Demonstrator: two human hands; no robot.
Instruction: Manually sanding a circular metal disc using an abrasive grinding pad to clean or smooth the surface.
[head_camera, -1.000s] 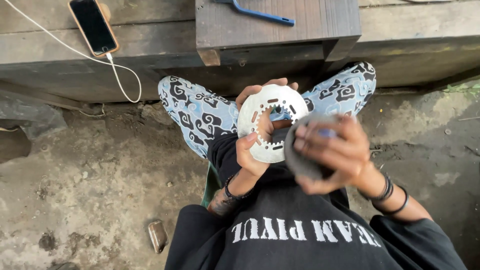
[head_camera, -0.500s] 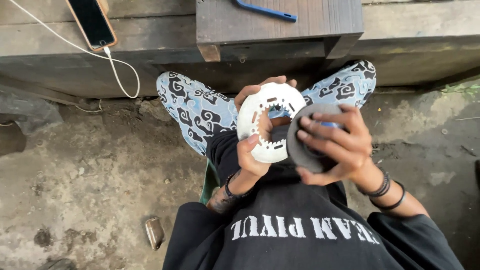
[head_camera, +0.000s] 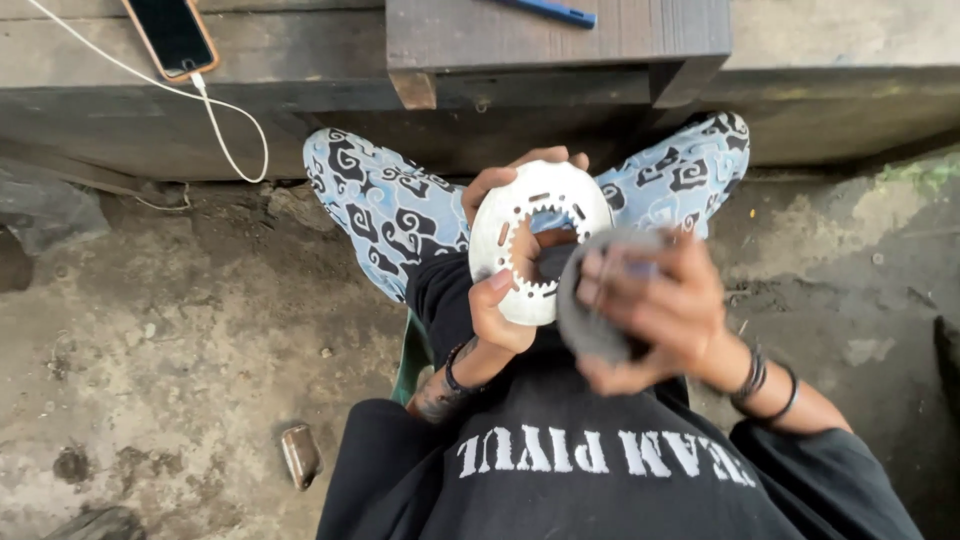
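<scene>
My left hand (head_camera: 500, 300) grips a round silver metal plate (head_camera: 520, 215) with a toothed central hole and several small holes, held upright over my lap. My right hand (head_camera: 650, 310) is closed on a dark grey abrasive pad (head_camera: 585, 325) pressed against the plate's right side. The right hand is blurred. My legs in blue patterned trousers (head_camera: 385, 210) lie under both hands.
A dark wooden bench (head_camera: 560, 45) stands ahead with a blue tool (head_camera: 555, 12) on top. A phone (head_camera: 172, 35) with a white cable (head_camera: 225, 120) lies on the ledge at left. A small rusty object (head_camera: 300, 455) lies on the dirt ground.
My right hand has shifted slightly with the pad against the plate. The plate stays in my left hand. The view has tilted down a little.
</scene>
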